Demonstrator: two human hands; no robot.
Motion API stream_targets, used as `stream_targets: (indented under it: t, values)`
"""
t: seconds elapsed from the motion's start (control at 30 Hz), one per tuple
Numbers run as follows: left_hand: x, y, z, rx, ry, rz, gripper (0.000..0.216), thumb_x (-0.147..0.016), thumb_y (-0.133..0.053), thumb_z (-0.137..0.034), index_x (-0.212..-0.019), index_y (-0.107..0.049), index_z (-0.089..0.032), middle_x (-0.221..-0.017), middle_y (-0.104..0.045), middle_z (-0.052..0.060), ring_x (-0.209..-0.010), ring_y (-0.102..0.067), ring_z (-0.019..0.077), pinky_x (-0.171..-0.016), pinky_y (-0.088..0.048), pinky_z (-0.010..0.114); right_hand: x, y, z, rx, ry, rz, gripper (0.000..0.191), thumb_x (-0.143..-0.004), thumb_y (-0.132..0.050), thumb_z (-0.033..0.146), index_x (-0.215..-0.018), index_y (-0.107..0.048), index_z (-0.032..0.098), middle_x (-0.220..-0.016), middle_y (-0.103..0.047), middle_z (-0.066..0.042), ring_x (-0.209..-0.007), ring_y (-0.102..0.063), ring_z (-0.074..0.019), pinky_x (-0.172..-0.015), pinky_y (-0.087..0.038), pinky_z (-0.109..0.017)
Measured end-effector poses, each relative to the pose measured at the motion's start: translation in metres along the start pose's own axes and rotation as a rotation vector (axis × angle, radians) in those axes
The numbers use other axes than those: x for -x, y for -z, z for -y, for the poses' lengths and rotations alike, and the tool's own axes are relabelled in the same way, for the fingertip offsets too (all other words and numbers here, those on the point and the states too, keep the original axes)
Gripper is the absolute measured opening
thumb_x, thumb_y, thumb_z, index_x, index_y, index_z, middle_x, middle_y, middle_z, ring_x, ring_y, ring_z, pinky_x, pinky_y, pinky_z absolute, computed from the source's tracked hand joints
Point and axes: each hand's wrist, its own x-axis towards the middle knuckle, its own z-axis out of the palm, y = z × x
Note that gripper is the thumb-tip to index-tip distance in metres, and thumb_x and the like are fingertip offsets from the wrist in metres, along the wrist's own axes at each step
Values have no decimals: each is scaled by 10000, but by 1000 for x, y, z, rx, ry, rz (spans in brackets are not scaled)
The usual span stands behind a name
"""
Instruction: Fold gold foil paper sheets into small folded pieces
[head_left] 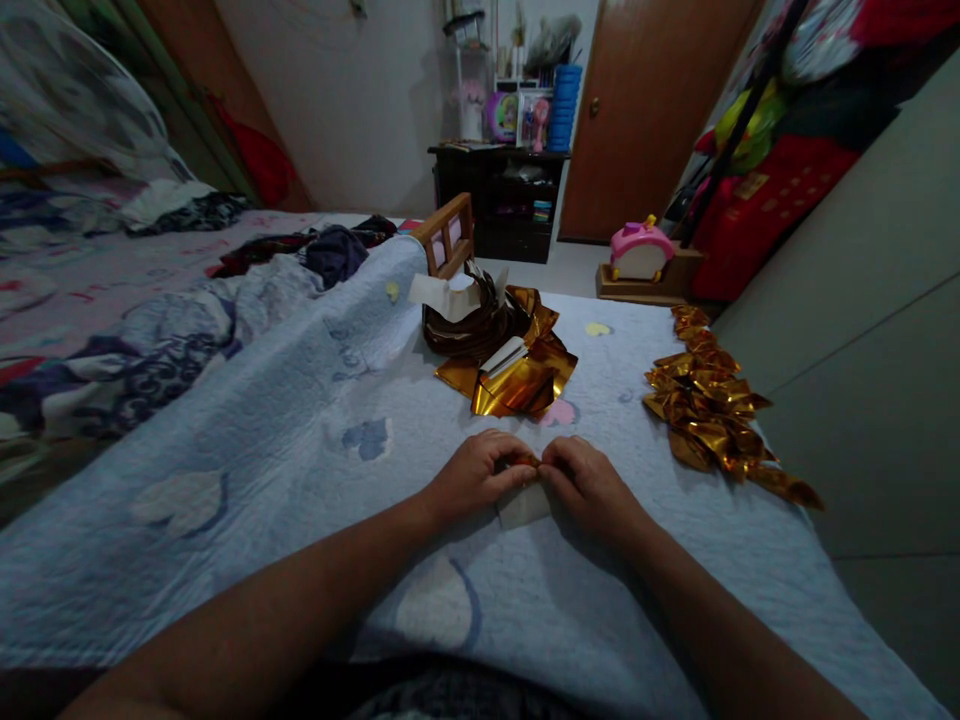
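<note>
Low over the bedspread, my left hand (487, 468) and my right hand (589, 480) meet, thumbs and fingers closed on one sheet of gold foil paper (523, 508). Its pale backing faces me below the fingers, and a bit of gold shows between the fingertips. Most of its upper edge is hidden by my fingers. Beyond the hands lies a heap of gold foil sheets (517, 385), with a dark coiled stack of paper (476, 325) and pale pieces on it. To the right are several folded gold foil pieces (709, 400) in a pile.
A light blue bedspread (300, 560) with heart patterns covers the surface. Rumpled clothes (172, 340) lie on the left, near a fan (82, 90). At the back stand a dark cabinet (499, 205) and a pink toy (642, 248); a pale cabinet side (862, 330) rises on the right.
</note>
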Motion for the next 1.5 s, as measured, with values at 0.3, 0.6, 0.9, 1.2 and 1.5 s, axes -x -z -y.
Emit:
stream_targets:
  t: [0.3,0.6,0.9,1.2,1.5]
  values:
    - [-3,-1,-2,271,88,-87,196,-885,-635,-307,-817,-723,-146,-757,-656,23,-717,-588,146,-699,-451,268,-1,5,4,-109,-35,-10,236,-959,-470,284,-782,-601,199,-747,-612,-30,-726,-563,-188,-690,-402,-316]
    - [-3,-3,-3,282,71,-33,175,-893,-618,-311,-859,-681,-151,-774,-640,8,-707,-566,132,-657,-435,241,0,5,5,-187,-110,-17,253,-942,-496,331,-738,-580,208,-674,-574,0,-650,-534,-162,-635,-376,-293]
    - [-9,0,-1,-86,83,-152,116,-868,-599,-249,-795,-650,-176,-752,-647,7,-736,-586,168,-761,-416,310,2,8,7,-307,-161,-22,193,-860,-525,233,-1051,-506,217,-653,-519,64,-565,-495,-145,-564,-358,-268]
    - [-10,-2,-3,-355,153,-143,86,-873,-606,-246,-815,-649,-199,-883,-712,8,-918,-615,214,-944,-323,415,5,8,3,-90,-53,58,306,-721,-491,60,-985,-541,207,-822,-582,-14,-763,-540,-184,-692,-415,-298]
    - [-13,-3,-1,-281,152,-126,106,-903,-586,-278,-849,-633,-200,-857,-703,8,-898,-626,213,-950,-324,411,8,1,3,269,102,-38,302,-755,-561,36,-1001,-632,196,-997,-555,-99,-951,-492,-270,-846,-423,-420]
